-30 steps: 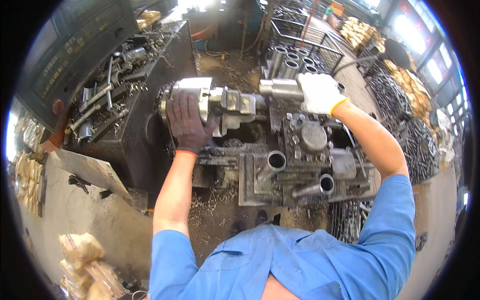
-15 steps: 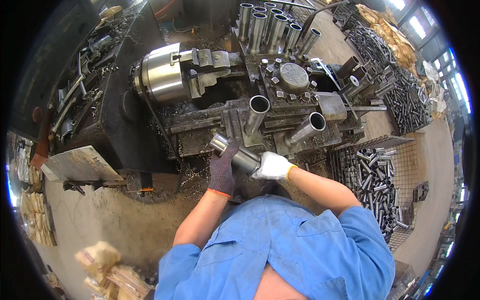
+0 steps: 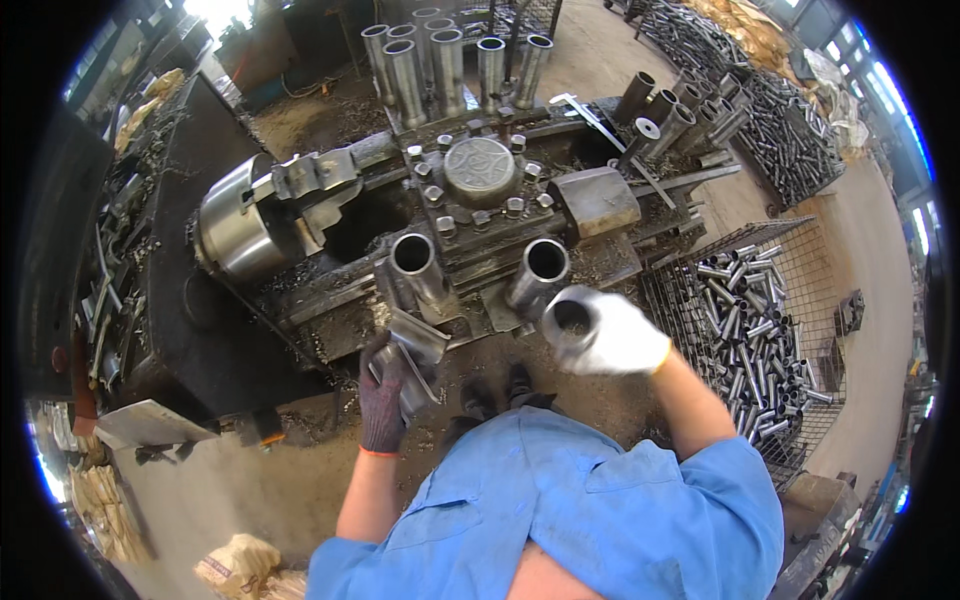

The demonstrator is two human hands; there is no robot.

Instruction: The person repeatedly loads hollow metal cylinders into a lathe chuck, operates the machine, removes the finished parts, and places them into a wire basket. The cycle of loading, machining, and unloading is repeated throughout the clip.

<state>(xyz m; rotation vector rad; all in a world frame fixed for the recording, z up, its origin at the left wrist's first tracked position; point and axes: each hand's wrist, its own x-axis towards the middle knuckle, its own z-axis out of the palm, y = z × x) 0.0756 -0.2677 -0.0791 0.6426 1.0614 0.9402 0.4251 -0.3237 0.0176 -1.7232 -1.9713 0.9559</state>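
My left hand (image 3: 385, 405), in a dark glove with an orange cuff, is closed around curved metal half-shells (image 3: 420, 338) that lie spread apart at an angle. Held in my right hand (image 3: 625, 335), in a white glove slightly smeared by motion, is a short steel tube (image 3: 572, 320), its open end turned up. Two steel tubes stand on the front of the lathe, one nearer the left hand (image 3: 418, 270) and another just beyond the right hand (image 3: 540, 275).
At the left is the lathe chuck (image 3: 240, 225) with stepped jaws; a bolted tool post (image 3: 480, 170) sits centrally. Several tubes (image 3: 405, 85) stand behind, darker ones (image 3: 660, 105) at the right near a caliper (image 3: 590, 120). A wire basket (image 3: 680, 330) of loose tubes stands right.
The half-shells have come apart from around the tube. My right hand has carried the tube right and up, while my left hand has drawn left with the shells. The view has shifted.
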